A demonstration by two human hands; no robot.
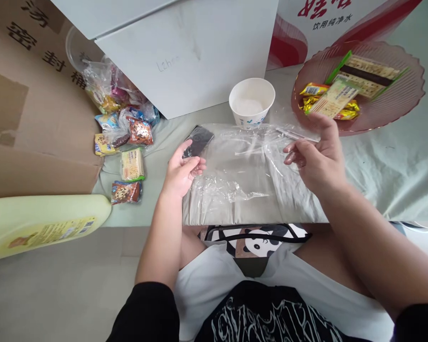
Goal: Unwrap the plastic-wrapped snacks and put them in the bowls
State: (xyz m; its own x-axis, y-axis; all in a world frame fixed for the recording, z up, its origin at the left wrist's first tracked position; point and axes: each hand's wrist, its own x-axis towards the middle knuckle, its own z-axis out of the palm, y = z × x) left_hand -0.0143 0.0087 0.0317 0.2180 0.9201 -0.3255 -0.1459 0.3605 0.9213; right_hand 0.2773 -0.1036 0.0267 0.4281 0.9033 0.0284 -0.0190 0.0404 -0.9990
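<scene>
A clear plastic bag [242, 171] lies spread and wrinkled on the cloth-covered table in front of me. Over its left edge hovers my left hand [181, 171], fingers loosely bent and apart, with nothing visible in them. Just beyond that hand is a black phone [199, 141], partly behind my fingers. My right hand [319, 156] is above the bag's right side, its index finger stretched toward the pink glass bowl [385, 114] and the other fingers loosely curled. Whether those fingertips touch the plastic is hard to tell. Wrapped crackers [335, 97] and gold-wrapped snacks [345, 111] lie in the bowl.
A white paper cup [251, 102] stands behind the bag, before a white box [199, 61]. Several packaged snacks [131, 164] are piled at the left, near a cardboard box [39, 109] and a pale yellow bottle [50, 223]. A red-and-white carton [306, 33] stands behind.
</scene>
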